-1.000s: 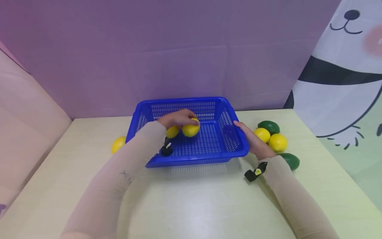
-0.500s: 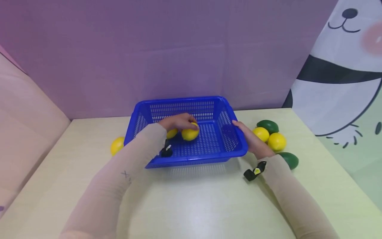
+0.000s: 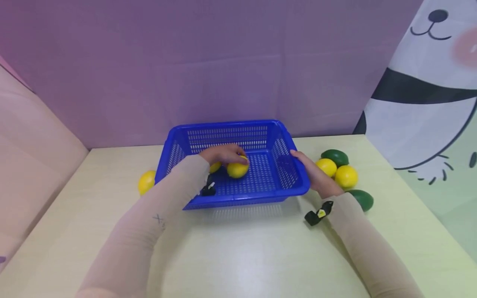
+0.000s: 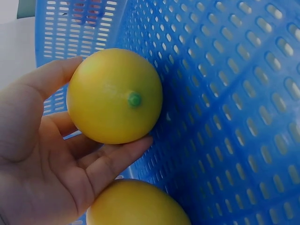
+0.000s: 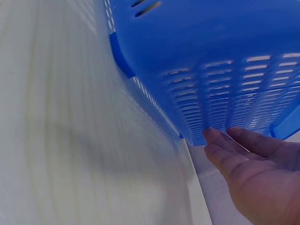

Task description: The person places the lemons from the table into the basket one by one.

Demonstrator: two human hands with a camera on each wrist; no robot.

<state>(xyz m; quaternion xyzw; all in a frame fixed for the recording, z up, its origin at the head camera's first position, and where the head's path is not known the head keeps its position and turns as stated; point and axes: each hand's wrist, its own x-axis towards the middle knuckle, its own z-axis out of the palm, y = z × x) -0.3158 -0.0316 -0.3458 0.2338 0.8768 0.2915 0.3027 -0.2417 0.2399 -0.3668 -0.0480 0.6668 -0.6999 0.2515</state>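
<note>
In the head view a blue plastic basket (image 3: 261,192) with slotted walls stands in the middle of the table. My left hand (image 3: 225,154) reaches inside it and grips a yellow lemon (image 3: 237,169), low over the basket floor. The left wrist view shows thumb and fingers around this lemon (image 4: 115,96), its green stem end facing the camera. A second lemon (image 4: 136,206) lies just beneath my fingers, partly hidden by the hand in the head view. My right hand (image 3: 314,176) holds the basket's right side, thumb on the rim, fingers (image 5: 225,157) against the outer wall.
Right of the basket, two lemons (image 3: 346,177) and a dark green avocado-like fruit (image 3: 335,157) sit close together. Another green fruit (image 3: 361,200) lies beside my right sleeve. One lemon (image 3: 146,182) rests left of the basket, partly behind my left sleeve. A purple backdrop (image 3: 223,62) rises behind the table.
My left hand has lowered slightly with the lemon, toward the basket floor. The right hand and the basket stay in place.
</note>
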